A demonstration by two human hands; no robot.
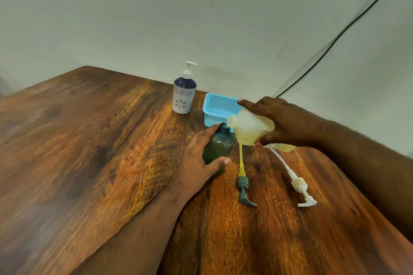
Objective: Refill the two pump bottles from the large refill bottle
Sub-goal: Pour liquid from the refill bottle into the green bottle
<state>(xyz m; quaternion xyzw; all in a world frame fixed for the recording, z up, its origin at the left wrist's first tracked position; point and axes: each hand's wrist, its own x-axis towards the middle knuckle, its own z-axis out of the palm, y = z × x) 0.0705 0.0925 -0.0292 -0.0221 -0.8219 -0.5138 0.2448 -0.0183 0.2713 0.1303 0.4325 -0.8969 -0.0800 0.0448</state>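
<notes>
My left hand (pixel 201 158) grips a dark teal pump bottle (pixel 220 146) that stands on the wooden table (pixel 89 152) with its neck uncovered. My right hand (pixel 279 121) holds the large translucent refill bottle (pixel 250 128), which contains yellowish liquid and is tipped sideways, its mouth just above the teal bottle's neck. A grey pump head (pixel 244 187) with a yellow tube lies on the table in front of the teal bottle. A white pump head (pixel 300 190) with a long tube lies to the right. A white and dark blue flowered pump bottle (pixel 184 96) stands farther back, pump fitted.
A light blue plastic basket (pixel 218 107) sits behind the bottles near the table's far edge. A black cable (pixel 335 40) runs down the grey wall at the right. The table's far edge meets the wall behind the flowered bottle.
</notes>
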